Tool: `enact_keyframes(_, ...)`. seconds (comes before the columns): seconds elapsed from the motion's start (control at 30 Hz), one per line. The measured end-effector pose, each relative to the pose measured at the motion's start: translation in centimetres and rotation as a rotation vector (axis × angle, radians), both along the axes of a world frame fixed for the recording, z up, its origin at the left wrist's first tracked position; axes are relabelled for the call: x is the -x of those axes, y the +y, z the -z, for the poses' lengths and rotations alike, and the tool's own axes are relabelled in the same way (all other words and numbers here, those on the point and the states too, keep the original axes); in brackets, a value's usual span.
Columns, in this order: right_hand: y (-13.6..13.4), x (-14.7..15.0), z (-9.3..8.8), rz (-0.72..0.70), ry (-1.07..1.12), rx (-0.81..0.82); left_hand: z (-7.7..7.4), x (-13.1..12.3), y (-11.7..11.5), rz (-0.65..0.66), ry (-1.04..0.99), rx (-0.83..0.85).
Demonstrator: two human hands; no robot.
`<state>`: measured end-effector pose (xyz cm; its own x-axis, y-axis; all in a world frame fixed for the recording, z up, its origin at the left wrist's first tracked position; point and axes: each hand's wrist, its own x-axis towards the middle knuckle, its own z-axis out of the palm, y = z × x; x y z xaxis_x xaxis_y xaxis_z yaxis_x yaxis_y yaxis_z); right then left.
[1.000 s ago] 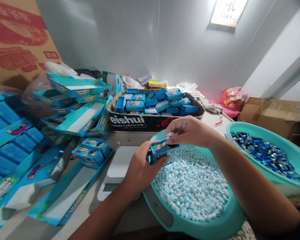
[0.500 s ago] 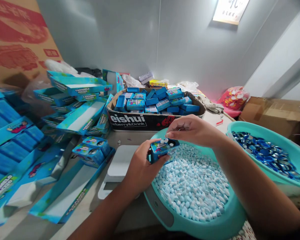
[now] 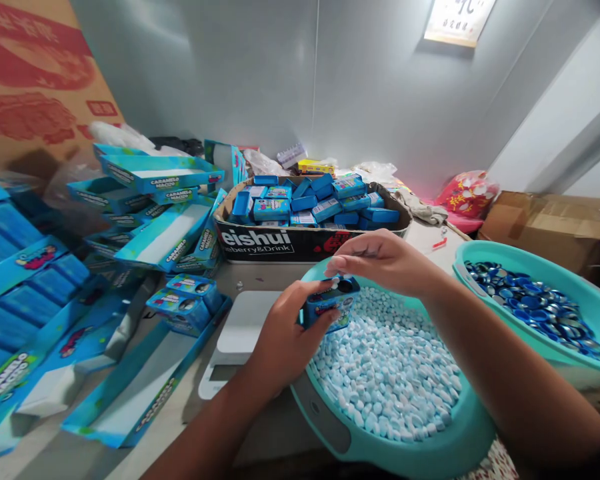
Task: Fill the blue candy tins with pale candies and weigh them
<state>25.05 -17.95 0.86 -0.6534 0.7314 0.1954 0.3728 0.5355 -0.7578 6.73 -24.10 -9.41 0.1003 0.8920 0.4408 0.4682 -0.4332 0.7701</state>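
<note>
My left hand [image 3: 285, 333] grips a small blue candy box [image 3: 329, 304] over the near left rim of a teal basin [image 3: 405, 453] heaped with pale blue-and-white candies [image 3: 387, 367]. The box is tipped so its front face shows. My right hand [image 3: 380, 260] hovers right above the box's top, fingers pinched together at its opening; whether any candies are in them I cannot make out.
A white scale [image 3: 243, 330] sits left of the basin. A cardboard tray [image 3: 260, 243] of filled blue boxes stands behind. A second teal basin [image 3: 595, 313] with blue caps is at right. Stacks of blue display cartons [image 3: 155, 220] crowd the left; brown boxes [image 3: 555, 230] far right.
The candies seen in my right fingers a second ago are gone from view. My left hand has tilted the box up and toward me; my right hand lowered onto its top.
</note>
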Motion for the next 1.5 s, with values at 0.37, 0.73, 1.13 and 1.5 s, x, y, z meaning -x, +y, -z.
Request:
enact_keyframes(0.37, 0.7, -0.4, 0.3, 0.031, -0.105, -0.083, 0.3, 0.0, 0.2, 0.062, -0.018, -0.042)
enact_keyframes(0.73, 0.9, -0.9, 0.5, -0.095, -0.264, -0.197, 0.5, -0.1, 0.2, 0.083, 0.001, -0.058)
enact_keyframes(1.13, 1.1, -0.7, 0.6, -0.142, -0.183, -0.080, 0.0, -0.3, -0.5, -0.057, -0.063, 0.165)
enact_keyframes(1.5, 5.0, -2.0, 2.9, -0.060, 0.077, 0.330, 0.3, -0.3, -0.3, -0.015, -0.050, 0.047)
